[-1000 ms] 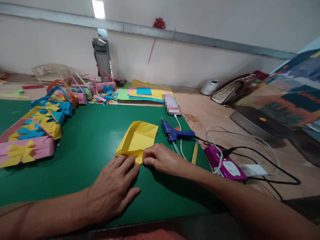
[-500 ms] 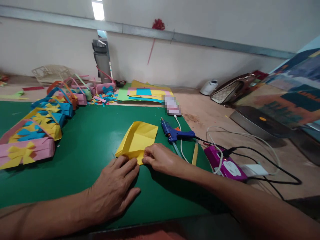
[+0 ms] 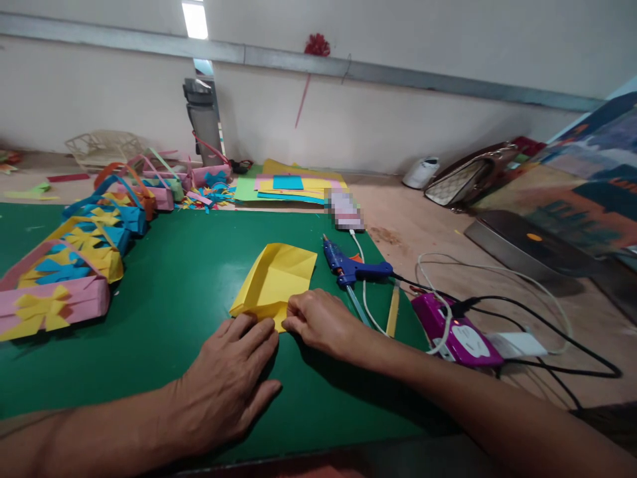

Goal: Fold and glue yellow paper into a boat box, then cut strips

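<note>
Little has moved since the earlier frame: both hands keep nearly the same pose on the yellow paper (image 3: 283, 271), while items on the right sit slightly farther right in view. Clock directions are taken from the paper, 12 o'clock toward the wall.

Yellow paper: on the green tabletop (image 3: 164, 279), between the pair of hands, creased, its left side and near edge folded upward.

Left hand (image 3: 231, 378): at 7 o'clock; fingers laid together on the near edge, thumb spread wide from them, on the table side.

Right hand (image 3: 323, 325): at 4 o'clock; narrow, thumb and forefinger pinching the paper's near edge, just beside the left fingertips.

Surroundings: blue glue gun (image 3: 355, 268) at 3 o'clock, near the paper, a pale stick in its rear. Purple power strip (image 3: 456, 332) between 3 and 4 o'clock, black plug inserted. Stacked coloured sheets (image 3: 298, 189) just past 12. Row of decorated paper bags (image 3: 107, 260) at 9 to 10 o'clock. Grey bottle (image 3: 204, 126) at 11 o'clock, upright.
</note>
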`<act>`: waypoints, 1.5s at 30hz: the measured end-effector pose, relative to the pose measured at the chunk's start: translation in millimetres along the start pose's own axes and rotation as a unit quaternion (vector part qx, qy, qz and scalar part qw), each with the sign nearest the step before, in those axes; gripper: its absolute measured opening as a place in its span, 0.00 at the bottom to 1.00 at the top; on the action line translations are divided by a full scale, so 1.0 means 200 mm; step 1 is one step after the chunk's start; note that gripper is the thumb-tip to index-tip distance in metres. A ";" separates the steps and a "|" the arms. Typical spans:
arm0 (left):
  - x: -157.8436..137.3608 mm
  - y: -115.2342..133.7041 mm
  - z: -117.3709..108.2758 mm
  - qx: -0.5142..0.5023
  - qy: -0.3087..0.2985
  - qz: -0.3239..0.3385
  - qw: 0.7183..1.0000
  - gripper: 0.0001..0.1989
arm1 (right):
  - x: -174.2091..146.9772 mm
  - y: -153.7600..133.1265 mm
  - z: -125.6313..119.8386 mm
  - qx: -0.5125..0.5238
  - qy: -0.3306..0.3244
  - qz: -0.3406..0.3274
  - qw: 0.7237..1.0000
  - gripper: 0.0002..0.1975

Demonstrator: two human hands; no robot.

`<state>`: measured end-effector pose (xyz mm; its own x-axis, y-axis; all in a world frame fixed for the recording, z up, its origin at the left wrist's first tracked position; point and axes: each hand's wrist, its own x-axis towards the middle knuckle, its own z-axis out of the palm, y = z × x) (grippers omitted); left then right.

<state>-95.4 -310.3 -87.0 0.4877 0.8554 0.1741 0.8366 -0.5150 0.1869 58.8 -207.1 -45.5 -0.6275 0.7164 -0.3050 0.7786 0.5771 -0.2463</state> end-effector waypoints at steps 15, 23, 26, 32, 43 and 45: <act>0.01 -0.01 0.01 0.013 -0.036 0.013 0.999 0.25 | 0.00 0.01 0.01 -0.019 0.002 -0.010 1.000 0.11; 0.00 0.01 0.00 0.021 -0.027 0.001 0.999 0.26 | 0.01 0.01 0.00 -0.020 -0.005 -0.002 1.000 0.11; 0.00 0.01 0.01 0.023 -0.026 0.004 0.999 0.26 | 0.01 0.01 0.00 -0.027 -0.003 -0.001 1.000 0.11; 0.01 0.01 0.01 0.025 -0.023 0.003 0.999 0.25 | 0.00 0.00 0.01 -0.027 -0.007 0.006 1.000 0.11; 0.02 0.01 -0.01 0.014 -0.024 0.005 1.000 0.24 | -0.12 0.08 0.07 -0.091 0.069 -0.055 0.992 0.09; 0.02 0.01 0.00 0.015 -0.017 0.004 1.000 0.25 | -0.15 0.07 0.10 -0.158 0.077 -0.131 0.976 0.11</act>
<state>-92.7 -308.3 -86.6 0.5021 0.8529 0.1433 0.8393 -0.5205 0.1569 89.5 -227.9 -57.7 -0.8167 0.5639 -0.1223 0.5675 0.8233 0.0063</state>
